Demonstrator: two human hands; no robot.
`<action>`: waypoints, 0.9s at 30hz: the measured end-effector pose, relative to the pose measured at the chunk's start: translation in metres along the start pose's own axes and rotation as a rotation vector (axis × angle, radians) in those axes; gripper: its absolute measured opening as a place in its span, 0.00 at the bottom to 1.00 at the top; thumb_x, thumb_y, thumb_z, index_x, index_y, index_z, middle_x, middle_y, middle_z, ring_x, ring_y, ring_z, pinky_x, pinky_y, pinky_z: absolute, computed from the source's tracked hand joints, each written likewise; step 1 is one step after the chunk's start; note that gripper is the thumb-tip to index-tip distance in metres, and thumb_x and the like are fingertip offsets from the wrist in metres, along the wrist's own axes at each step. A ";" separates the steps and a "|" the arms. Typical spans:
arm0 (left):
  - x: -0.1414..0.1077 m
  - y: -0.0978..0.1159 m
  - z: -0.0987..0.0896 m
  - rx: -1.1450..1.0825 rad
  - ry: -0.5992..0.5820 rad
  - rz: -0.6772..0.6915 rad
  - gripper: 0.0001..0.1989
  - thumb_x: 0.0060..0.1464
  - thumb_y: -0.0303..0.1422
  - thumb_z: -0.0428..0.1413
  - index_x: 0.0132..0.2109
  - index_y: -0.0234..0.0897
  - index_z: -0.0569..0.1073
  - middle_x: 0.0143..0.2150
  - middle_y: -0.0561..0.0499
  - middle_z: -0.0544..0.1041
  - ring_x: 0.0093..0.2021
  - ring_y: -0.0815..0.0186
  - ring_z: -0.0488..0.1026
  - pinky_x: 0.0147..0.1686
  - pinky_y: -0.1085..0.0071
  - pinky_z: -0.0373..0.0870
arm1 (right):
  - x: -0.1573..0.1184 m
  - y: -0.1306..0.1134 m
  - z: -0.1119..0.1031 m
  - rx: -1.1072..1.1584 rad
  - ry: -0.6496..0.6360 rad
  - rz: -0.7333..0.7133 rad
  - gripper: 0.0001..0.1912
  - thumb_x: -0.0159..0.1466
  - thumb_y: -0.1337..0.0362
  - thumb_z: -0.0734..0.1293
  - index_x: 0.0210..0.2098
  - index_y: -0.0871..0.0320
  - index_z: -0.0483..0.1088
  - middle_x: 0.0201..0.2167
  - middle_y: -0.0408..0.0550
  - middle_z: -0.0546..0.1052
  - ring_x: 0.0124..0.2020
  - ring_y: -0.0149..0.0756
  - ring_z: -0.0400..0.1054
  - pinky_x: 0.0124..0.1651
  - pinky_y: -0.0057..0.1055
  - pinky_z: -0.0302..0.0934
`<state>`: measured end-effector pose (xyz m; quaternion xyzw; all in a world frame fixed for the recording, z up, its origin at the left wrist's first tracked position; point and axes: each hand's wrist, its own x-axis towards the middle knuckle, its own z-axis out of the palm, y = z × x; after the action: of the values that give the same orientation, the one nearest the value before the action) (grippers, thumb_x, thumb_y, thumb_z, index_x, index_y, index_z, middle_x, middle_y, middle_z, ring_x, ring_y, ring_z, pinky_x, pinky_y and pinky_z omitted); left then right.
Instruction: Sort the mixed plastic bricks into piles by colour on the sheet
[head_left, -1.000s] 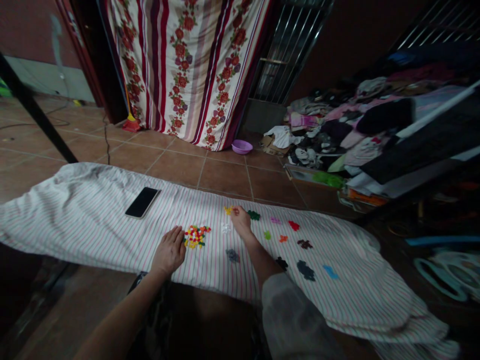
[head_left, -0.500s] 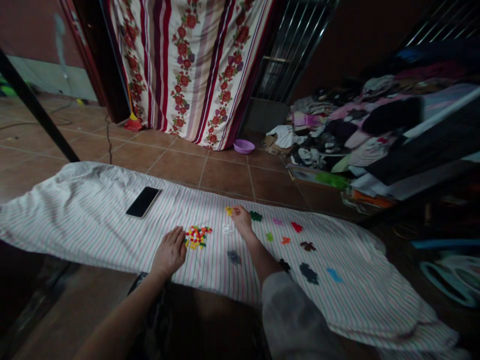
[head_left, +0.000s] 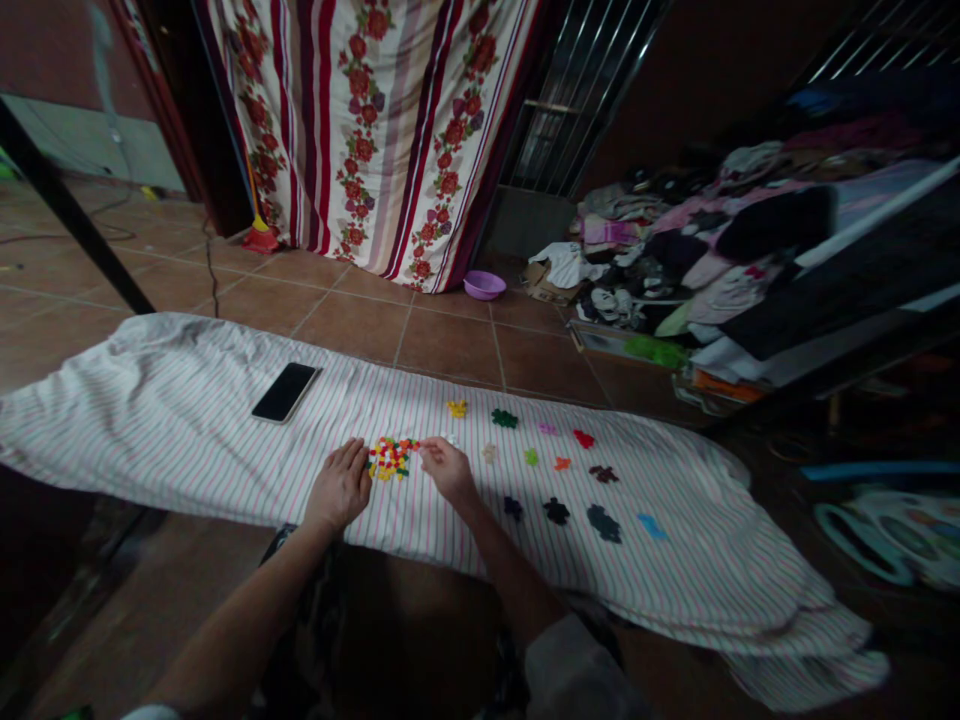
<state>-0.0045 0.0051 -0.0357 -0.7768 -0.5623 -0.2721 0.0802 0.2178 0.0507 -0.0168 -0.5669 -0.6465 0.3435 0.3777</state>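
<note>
A mixed pile of small red, yellow, white, green and orange pieces [head_left: 389, 458] lies on the striped cloth [head_left: 247, 470]. My left hand [head_left: 341, 486] rests flat at the pile's left edge, fingers stretched and close together, holding nothing. At the pile's right edge, my right hand [head_left: 446, 470] has its thumb and forefinger pinched; whatever is between them is too small to make out. Beyond it sits a yellow heap [head_left: 457, 408]. To the right are separate heaps: dark green [head_left: 505, 418], red [head_left: 583, 439], brown [head_left: 603, 474], black [head_left: 556, 511], dark grey [head_left: 604, 523] and blue [head_left: 652, 526].
A phone [head_left: 286, 392] lies on the cloth to the left. Beyond the cloth are a tiled floor, a purple basin [head_left: 484, 286] and a hanging floral curtain [head_left: 405, 130]. Clothes [head_left: 705, 230] are piled at the back right.
My right hand has moved from the yellow heap back toward me and left, to the mixed pile's right edge. My left hand has stayed by the pile. The view has shifted slightly.
</note>
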 end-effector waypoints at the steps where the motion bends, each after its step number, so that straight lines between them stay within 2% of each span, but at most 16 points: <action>1: 0.000 0.000 0.000 -0.006 0.001 0.000 0.20 0.58 0.30 0.46 0.54 0.31 0.71 0.58 0.37 0.72 0.61 0.54 0.66 0.57 0.54 0.67 | -0.008 -0.004 0.006 -0.028 -0.014 -0.019 0.10 0.62 0.63 0.61 0.39 0.55 0.72 0.29 0.43 0.77 0.30 0.33 0.73 0.35 0.28 0.68; 6: -0.001 -0.001 0.003 -0.040 0.008 -0.006 0.20 0.58 0.30 0.46 0.55 0.31 0.70 0.58 0.37 0.72 0.61 0.53 0.66 0.58 0.53 0.67 | -0.036 -0.015 0.024 -0.263 0.065 -0.132 0.11 0.57 0.71 0.63 0.37 0.56 0.74 0.34 0.47 0.77 0.37 0.36 0.72 0.43 0.31 0.66; 11: 0.000 0.000 0.001 -0.029 0.004 0.000 0.19 0.58 0.30 0.46 0.54 0.30 0.70 0.57 0.37 0.72 0.61 0.53 0.66 0.58 0.54 0.66 | -0.052 -0.019 0.031 -0.323 0.155 -0.140 0.14 0.60 0.70 0.61 0.44 0.56 0.73 0.37 0.49 0.75 0.40 0.36 0.71 0.45 0.30 0.65; 14: 0.001 0.001 -0.002 -0.021 -0.004 0.006 0.19 0.58 0.30 0.45 0.54 0.30 0.70 0.57 0.36 0.72 0.61 0.53 0.66 0.57 0.54 0.66 | -0.056 -0.020 0.032 -0.361 0.139 -0.168 0.14 0.61 0.68 0.62 0.46 0.56 0.72 0.38 0.48 0.74 0.39 0.35 0.70 0.44 0.29 0.64; 20: 0.000 0.001 -0.003 -0.034 -0.011 0.001 0.19 0.58 0.30 0.45 0.54 0.31 0.70 0.57 0.37 0.72 0.60 0.54 0.66 0.57 0.55 0.66 | -0.058 -0.022 0.033 -0.432 0.092 -0.191 0.07 0.64 0.64 0.64 0.40 0.54 0.73 0.37 0.46 0.73 0.36 0.33 0.69 0.40 0.27 0.62; 27: 0.000 0.000 -0.001 -0.041 -0.025 -0.018 0.20 0.58 0.30 0.45 0.54 0.31 0.71 0.57 0.37 0.72 0.61 0.54 0.66 0.58 0.54 0.66 | -0.056 -0.023 0.037 -0.522 0.098 -0.155 0.06 0.64 0.62 0.65 0.40 0.53 0.72 0.37 0.45 0.73 0.36 0.35 0.69 0.39 0.28 0.60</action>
<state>-0.0045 0.0047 -0.0344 -0.7764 -0.5646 -0.2748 0.0548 0.1787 -0.0080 -0.0195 -0.6097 -0.7356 0.1076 0.2748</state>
